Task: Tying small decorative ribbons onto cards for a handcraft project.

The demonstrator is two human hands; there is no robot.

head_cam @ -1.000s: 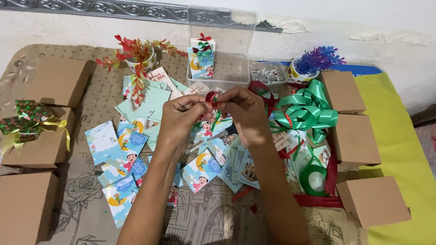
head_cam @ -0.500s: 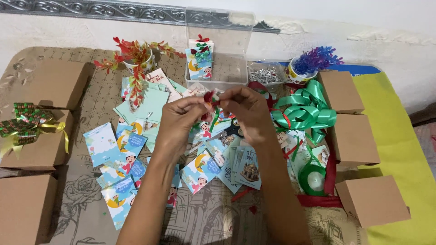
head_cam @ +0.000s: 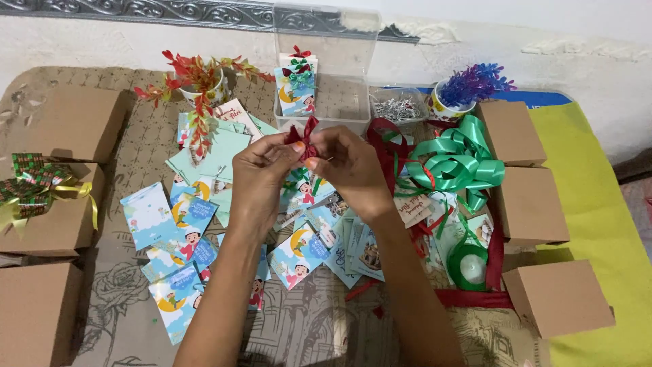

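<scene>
Fingertips of the left hand (head_cam: 261, 170) and right hand (head_cam: 350, 166) pinch closed on a small red ribbon bow (head_cam: 303, 134), held above scattered illustrated cards (head_cam: 183, 224) on a patterned table (head_cam: 305, 333), with green ribbon loops (head_cam: 456, 160) and brown cardboard boxes (head_cam: 530, 204) alongside.

We see cards (head_cam: 183, 224) spread mid-table, boxes (head_cam: 64, 122) stacked left and right. Behind them stands a clear container (head_cam: 339, 102); ribbon (head_cam: 455, 160) lies to its right.
</scene>
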